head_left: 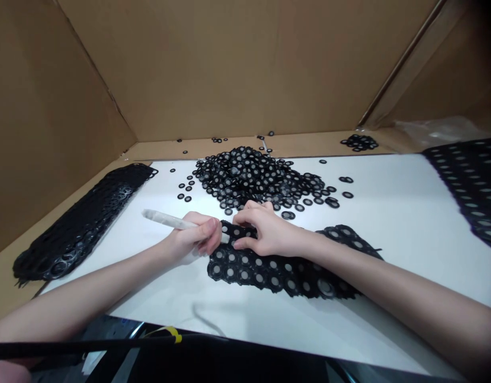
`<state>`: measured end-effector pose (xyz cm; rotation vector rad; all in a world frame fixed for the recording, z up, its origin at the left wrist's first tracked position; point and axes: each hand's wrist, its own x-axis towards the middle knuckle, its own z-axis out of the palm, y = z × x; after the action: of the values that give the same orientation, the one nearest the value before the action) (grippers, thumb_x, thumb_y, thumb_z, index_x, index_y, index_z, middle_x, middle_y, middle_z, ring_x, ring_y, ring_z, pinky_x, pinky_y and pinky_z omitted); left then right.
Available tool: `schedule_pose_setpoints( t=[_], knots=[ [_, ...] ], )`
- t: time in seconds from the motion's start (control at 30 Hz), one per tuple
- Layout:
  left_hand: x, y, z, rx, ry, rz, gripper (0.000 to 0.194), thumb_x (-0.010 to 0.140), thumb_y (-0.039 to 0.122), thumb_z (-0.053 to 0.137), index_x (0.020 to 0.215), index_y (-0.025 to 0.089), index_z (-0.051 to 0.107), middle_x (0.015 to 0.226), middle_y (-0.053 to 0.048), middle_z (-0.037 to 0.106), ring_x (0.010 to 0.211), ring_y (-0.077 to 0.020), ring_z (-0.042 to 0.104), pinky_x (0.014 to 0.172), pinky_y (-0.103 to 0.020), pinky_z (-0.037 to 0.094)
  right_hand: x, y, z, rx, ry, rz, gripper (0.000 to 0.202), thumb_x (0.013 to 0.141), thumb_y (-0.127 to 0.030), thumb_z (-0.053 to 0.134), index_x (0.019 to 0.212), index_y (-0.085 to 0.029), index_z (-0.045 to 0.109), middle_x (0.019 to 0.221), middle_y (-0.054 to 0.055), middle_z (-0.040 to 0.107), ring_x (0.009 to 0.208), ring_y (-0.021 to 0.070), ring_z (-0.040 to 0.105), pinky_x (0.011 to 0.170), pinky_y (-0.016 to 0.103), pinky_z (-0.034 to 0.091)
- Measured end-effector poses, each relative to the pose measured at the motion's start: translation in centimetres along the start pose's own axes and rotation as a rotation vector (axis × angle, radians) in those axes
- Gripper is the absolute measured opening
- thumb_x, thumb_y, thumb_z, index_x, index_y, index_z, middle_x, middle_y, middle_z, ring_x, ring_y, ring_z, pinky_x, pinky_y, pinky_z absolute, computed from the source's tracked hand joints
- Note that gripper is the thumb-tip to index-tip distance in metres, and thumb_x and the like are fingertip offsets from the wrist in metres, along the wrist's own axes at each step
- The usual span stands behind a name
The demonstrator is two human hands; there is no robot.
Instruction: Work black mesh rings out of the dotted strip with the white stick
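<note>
My left hand point(199, 234) is closed round a white pen-like stick point(165, 218), whose blunt end points up and left. Its other end point(224, 238) meets the left edge of a black sheet of joined rings point(275, 281) lying on the white board. My right hand point(269, 229) grips that sheet near its upper left edge, thumb on the surface and fingers curled over the far side. Pale round spots show through the sheet's rings. Just beyond my hands lies a heap of loose black rings point(253, 175).
Another black ring sheet point(85, 218) lies along the left side, and a larger one point(476, 186) at the right. A small pile of rings point(359, 142) sits at the back right. Cardboard walls point(245, 69) enclose the white board point(169, 292). A yellow tie point(174, 334) shows below.
</note>
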<state>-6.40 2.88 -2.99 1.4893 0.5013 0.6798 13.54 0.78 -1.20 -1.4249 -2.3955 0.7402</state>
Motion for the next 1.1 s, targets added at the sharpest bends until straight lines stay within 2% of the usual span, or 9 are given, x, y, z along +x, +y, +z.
schedule_pose_setpoints(
  t=[0.1, 0.3, 0.57, 0.7, 0.8, 0.9, 0.97, 1.03, 1.1],
  knots=[
    [-0.06, -0.02, -0.07, 0.023, -0.005, -0.003, 0.054, 0.086, 0.049, 0.056, 0.046, 0.013, 0.051, 0.041, -0.002, 0.044, 0.043, -0.0107, 0.040, 0.044, -0.026, 0.024, -0.03, -0.08, 0.16, 0.014, 0.011, 0.007, 0.019, 0.075, -0.028, 0.070, 0.081, -0.016, 0.057, 0.079, 0.002, 0.049, 0.087, 0.0215, 0.047, 0.085, 0.037, 0.027],
    [-0.13, 0.10, 0.04, 0.039, -0.031, 0.040, 0.053, 0.089, 0.045, 0.052, 0.047, 0.012, 0.052, 0.042, -0.003, 0.045, 0.043, -0.0108, 0.041, 0.044, -0.026, 0.025, -0.01, -0.14, 0.51, 0.025, 0.018, 0.034, 0.013, 0.071, -0.016, 0.069, 0.076, -0.015, 0.057, 0.082, 0.003, 0.048, 0.089, 0.0218, 0.045, 0.086, 0.036, 0.028],
    [0.18, 0.35, -0.25, 0.085, -0.104, -0.054, 0.057, 0.087, 0.049, 0.053, 0.044, 0.014, 0.045, 0.038, 0.000, 0.039, 0.039, -0.0084, 0.035, 0.040, -0.024, 0.023, 0.21, -0.60, 0.51, 0.026, -0.020, 0.053, 0.015, 0.068, -0.010, 0.067, 0.081, -0.014, 0.060, 0.087, 0.005, 0.050, 0.088, 0.0208, 0.046, 0.089, 0.036, 0.029],
    [0.43, 0.30, -0.76, 0.073, -0.179, -0.107, 0.056, 0.087, 0.050, 0.053, 0.044, 0.015, 0.045, 0.036, 0.001, 0.035, 0.039, -0.0100, 0.036, 0.040, -0.025, 0.023, 0.29, -0.57, 0.61, 0.024, -0.030, 0.025, 0.016, 0.069, -0.012, 0.067, 0.084, -0.015, 0.062, 0.085, 0.005, 0.053, 0.089, 0.0225, 0.047, 0.088, 0.037, 0.030],
    [0.40, 0.20, -0.86, 0.048, -0.193, -0.103, 0.056, 0.087, 0.049, 0.053, 0.044, 0.015, 0.044, 0.036, 0.001, 0.035, 0.039, -0.0101, 0.036, 0.040, -0.025, 0.023, 0.23, -0.42, 0.62, 0.012, -0.017, 0.022, 0.021, 0.069, -0.015, 0.068, 0.090, -0.015, 0.063, 0.087, 0.006, 0.054, 0.090, 0.0234, 0.048, 0.088, 0.038, 0.031],
    [0.20, 0.15, -0.60, 0.084, -0.142, -0.047, 0.056, 0.088, 0.050, 0.052, 0.046, 0.014, 0.047, 0.040, -0.001, 0.041, 0.041, -0.0098, 0.038, 0.042, -0.025, 0.025, 0.06, -0.37, 0.30, -0.019, -0.034, -0.013, 0.024, 0.074, -0.023, 0.066, 0.096, -0.014, 0.063, 0.089, 0.008, 0.055, 0.093, 0.0250, 0.049, 0.089, 0.041, 0.032],
    [0.08, 0.19, -0.35, 0.127, -0.076, 0.016, 0.056, 0.089, 0.050, 0.051, 0.048, 0.012, 0.050, 0.045, -0.002, 0.046, 0.043, -0.0093, 0.039, 0.044, -0.025, 0.026, -0.03, -0.44, -0.02, -0.027, -0.056, -0.014, 0.033, 0.077, -0.033, 0.066, 0.103, -0.013, 0.062, 0.091, 0.010, 0.056, 0.094, 0.0268, 0.051, 0.089, 0.042, 0.033],
    [0.02, 0.30, -0.13, 0.178, -0.040, 0.082, 0.054, 0.090, 0.050, 0.051, 0.052, 0.011, 0.054, 0.049, -0.003, 0.049, 0.045, -0.0093, 0.041, 0.046, -0.025, 0.027, -0.04, -0.51, -0.27, -0.016, -0.053, 0.021, 0.050, 0.072, -0.043, 0.071, 0.110, -0.012, 0.060, 0.096, 0.012, 0.058, 0.095, 0.0290, 0.052, 0.088, 0.043, 0.036],
    [0.01, 0.45, 0.02, 0.190, -0.023, 0.135, 0.053, 0.090, 0.049, 0.050, 0.053, 0.011, 0.055, 0.049, -0.003, 0.049, 0.047, -0.0097, 0.042, 0.047, -0.025, 0.028, 0.04, -0.50, -0.33, 0.011, -0.015, 0.050, 0.061, 0.065, -0.045, 0.077, 0.113, -0.012, 0.059, 0.101, 0.012, 0.060, 0.096, 0.0300, 0.055, 0.089, 0.044, 0.036]
  ],
)
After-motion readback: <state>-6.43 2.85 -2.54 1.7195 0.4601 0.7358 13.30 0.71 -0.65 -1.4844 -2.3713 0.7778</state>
